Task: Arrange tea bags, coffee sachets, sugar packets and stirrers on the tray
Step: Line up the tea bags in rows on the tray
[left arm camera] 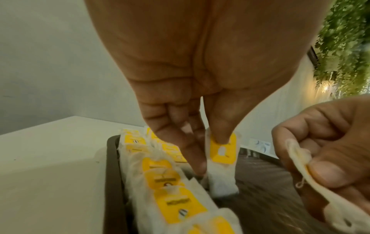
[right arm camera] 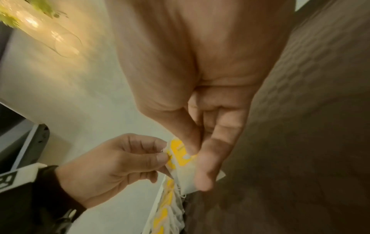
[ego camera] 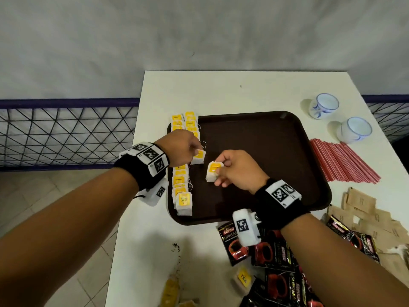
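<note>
A dark brown tray (ego camera: 265, 138) lies on the white table (ego camera: 221, 89). A row of white tea bags with yellow tags (ego camera: 182, 187) runs along the tray's left edge, seen close up in the left wrist view as the tea bag row (left arm camera: 170, 186). My left hand (ego camera: 183, 149) pinches one tea bag (ego camera: 198, 156) by its tag, standing it upright on the tray beside the row; that tea bag (left arm camera: 222, 158) is between thumb and fingers. My right hand (ego camera: 234, 169) pinches a second tea bag (ego camera: 213, 171) just above the tray, the same tea bag (right arm camera: 182, 156) showing at its fingertips.
Red stirrers (ego camera: 340, 162) lie right of the tray. Two white-and-blue cups (ego camera: 324, 105) stand at the back right. Black coffee sachets (ego camera: 276, 262) and brown sugar packets (ego camera: 365, 209) are heaped at the front right. A loose tea bag (ego camera: 243, 279) lies among them. Spilled tea grains (ego camera: 176, 248) lie near the front.
</note>
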### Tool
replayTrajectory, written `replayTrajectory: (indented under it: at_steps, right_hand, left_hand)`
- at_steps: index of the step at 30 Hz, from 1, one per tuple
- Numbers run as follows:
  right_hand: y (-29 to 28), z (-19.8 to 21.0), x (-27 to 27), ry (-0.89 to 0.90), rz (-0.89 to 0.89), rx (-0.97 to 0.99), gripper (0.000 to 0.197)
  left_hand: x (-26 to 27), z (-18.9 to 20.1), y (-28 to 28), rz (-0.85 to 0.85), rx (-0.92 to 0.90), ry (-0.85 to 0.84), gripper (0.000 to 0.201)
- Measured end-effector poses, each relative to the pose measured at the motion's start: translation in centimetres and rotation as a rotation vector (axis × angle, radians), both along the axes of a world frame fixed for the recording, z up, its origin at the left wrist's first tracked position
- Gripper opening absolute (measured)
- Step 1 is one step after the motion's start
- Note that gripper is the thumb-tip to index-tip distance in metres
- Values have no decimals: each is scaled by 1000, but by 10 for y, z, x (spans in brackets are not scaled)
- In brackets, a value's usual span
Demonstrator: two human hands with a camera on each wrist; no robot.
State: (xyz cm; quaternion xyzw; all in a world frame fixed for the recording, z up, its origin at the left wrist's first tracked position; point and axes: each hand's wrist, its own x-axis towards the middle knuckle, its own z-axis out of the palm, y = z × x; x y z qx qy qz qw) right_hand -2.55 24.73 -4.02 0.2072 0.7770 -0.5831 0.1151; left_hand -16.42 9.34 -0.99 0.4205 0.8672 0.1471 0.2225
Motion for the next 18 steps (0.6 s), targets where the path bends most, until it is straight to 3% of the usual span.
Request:
replayTrajectory:
  at_steps: [7,18]
  right_hand:
    - [-6,-17,-35,-35,0,31,8]
    - [-11,-22,-65,-20,-30,52,11]
  left_hand:
    - [-27,-8,7,82,17,-42,15]
    - [-41,-14,7,146,86,-29,18]
